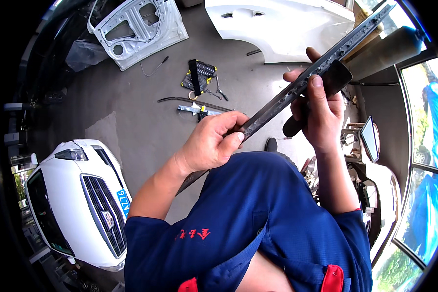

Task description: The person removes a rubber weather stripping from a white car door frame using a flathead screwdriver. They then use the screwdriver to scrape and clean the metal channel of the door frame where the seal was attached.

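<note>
while a white car (78, 194) sits at the lower left of the grey floor (146, 131), a white car door (282, 24) lies at the floor's far edge. both hands hold a long dark strip (321, 63) in the air. the left hand (214, 141) grips its lower part, the right hand (321, 107) its middle. small tools (199, 78) lie on the floor.

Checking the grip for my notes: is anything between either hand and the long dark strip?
Nothing visible. The left hand grips the long dark strip directly near its lower part, and the right hand clasps it higher up, pressing a dark flat piece behind it.
</note>
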`<state>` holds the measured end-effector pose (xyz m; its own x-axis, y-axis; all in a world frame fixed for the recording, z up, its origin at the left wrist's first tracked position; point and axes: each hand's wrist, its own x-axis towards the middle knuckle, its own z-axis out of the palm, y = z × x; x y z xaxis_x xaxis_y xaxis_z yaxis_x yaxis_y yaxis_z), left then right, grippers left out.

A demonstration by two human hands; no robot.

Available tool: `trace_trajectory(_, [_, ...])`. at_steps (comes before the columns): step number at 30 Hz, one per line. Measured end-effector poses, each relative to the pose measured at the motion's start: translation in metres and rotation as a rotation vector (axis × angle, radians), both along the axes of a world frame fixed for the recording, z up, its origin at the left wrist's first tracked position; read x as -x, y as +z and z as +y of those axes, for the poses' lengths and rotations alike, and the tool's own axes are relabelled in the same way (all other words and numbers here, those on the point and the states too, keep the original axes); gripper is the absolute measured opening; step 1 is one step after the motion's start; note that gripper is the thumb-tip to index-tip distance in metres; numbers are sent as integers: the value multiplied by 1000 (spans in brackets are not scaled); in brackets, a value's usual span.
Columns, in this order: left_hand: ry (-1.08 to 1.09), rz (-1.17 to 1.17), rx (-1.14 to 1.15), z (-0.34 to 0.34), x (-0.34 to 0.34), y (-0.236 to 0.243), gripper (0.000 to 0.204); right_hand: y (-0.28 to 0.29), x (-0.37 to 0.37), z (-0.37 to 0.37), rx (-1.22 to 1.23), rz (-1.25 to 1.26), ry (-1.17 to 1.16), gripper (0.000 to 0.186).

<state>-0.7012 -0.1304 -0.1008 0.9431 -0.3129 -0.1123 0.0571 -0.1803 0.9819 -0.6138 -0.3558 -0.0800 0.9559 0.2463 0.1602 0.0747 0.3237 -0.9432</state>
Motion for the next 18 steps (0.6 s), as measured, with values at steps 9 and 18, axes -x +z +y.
trace_trajectory(9, [120, -244, 32, -23, -1, 6, 25, -1, -26, -14, -8, 30, 45, 50])
trace_trajectory(18, [-15, -500, -119, -24, -22, 27, 19, 9, -35, -17, -69, 97, 21, 49])
